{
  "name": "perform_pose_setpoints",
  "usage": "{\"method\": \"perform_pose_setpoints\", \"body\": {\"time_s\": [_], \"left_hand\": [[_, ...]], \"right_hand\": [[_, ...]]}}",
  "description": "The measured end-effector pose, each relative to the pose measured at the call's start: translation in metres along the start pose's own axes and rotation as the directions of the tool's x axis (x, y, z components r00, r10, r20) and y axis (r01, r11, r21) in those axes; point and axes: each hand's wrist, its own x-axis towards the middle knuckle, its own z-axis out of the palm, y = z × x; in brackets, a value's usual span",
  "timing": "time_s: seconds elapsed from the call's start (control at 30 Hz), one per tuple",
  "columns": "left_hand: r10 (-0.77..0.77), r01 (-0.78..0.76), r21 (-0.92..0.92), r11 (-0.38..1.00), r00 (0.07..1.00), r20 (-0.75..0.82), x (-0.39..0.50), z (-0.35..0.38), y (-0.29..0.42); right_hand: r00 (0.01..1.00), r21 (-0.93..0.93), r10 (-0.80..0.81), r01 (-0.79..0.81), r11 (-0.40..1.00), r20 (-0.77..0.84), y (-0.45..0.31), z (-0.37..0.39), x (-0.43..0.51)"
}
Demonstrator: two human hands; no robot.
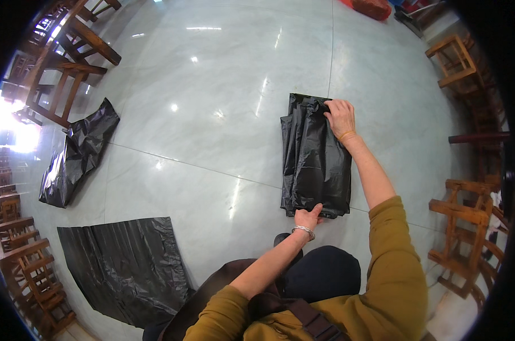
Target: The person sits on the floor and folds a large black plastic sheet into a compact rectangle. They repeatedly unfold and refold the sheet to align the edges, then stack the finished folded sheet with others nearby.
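A stack of folded black plastic bags [315, 157] lies on the grey floor in front of me, its long side running away from my body. At the near end, my left hand [308, 218] grips the edge, thumb on top and fingers partly hidden under the plastic. My right hand [341, 117] pinches the far right corner between thumb and fingers. The layers are uneven along the left side, where several folds show. Left of my knees, another black plastic bag [125, 264] is spread out flat. Farther off, a crumpled black plastic bag [80, 157] lies by itself.
The smooth floor [206, 128] has thin joint lines and light reflections. Wooden stools stand at the left [40, 281] and right [464, 230], and a wooden table [65, 55] at the upper left. A red plastic item [370, 8] sits at the far edge.
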Motion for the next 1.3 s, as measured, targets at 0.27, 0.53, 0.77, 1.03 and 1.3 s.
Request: {"method": "perform_pose_setpoints", "body": {"time_s": [0.27, 0.53, 0.77, 1.03, 1.3], "left_hand": [[-0.065, 0.052, -0.13, 0.99, 0.993, -0.101, 0.016, 0.011, -0.004], [-0.13, 0.087, -0.209, 0.974, 0.971, -0.202, 0.039, 0.014, -0.018], [-0.058, 0.031, -0.243, 0.969, 0.993, -0.103, 0.056, 0.007, -0.036], [-0.051, -0.229, 0.455, 0.861, 0.85, 0.525, 0.008, -0.147, 0.058], [0.256, 0.229, 0.943, 0.24, 0.922, -0.289, -0.146, -0.461, 0.092]], "right_hand": [[0.987, 0.067, 0.114, -0.122, 0.99, 0.117, -0.058, 0.013, -0.048], [0.991, 0.132, 0.098, -0.11, 0.985, 0.094, -0.055, 0.068, -0.05], [0.998, 0.008, 0.033, -0.034, 0.999, 0.06, -0.06, 0.08, -0.046], [0.983, -0.115, 0.017, 0.004, 0.993, 0.184, -0.047, 0.09, -0.049], [0.917, 0.306, -0.396, 0.391, 0.868, -0.049, -0.16, -0.004, 0.049]]}}
